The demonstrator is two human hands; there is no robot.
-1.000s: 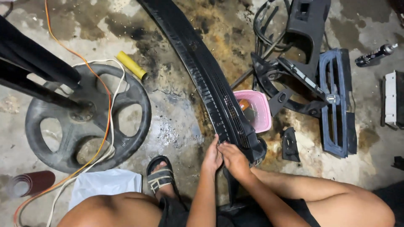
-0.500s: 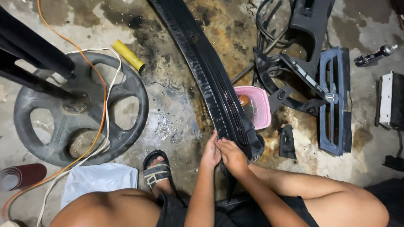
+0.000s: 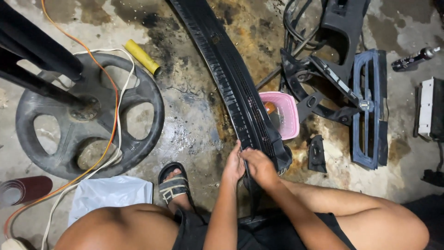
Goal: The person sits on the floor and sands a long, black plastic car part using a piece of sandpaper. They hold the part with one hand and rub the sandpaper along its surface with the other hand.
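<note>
We see the left hand point(image 3: 234, 165) and right hand point(image 3: 260, 167) pressed together at the near end of the long black ribbed trim panel point(image 3: 231, 78), both closed on its edge, fingers curled over the plastic. The panel runs diagonally away across the stained concrete floor point(image 3: 194, 125). Compared with a second ago, the hands hold the same spot; only the view has shifted slightly, so the work remains at that end. Just beside the panel sits a pink container point(image 3: 286, 113). Left of it lie a sandalled foot point(image 3: 173, 185), a round black fan base point(image 3: 88, 115) and a yellow tube point(image 3: 142, 57).
</note>
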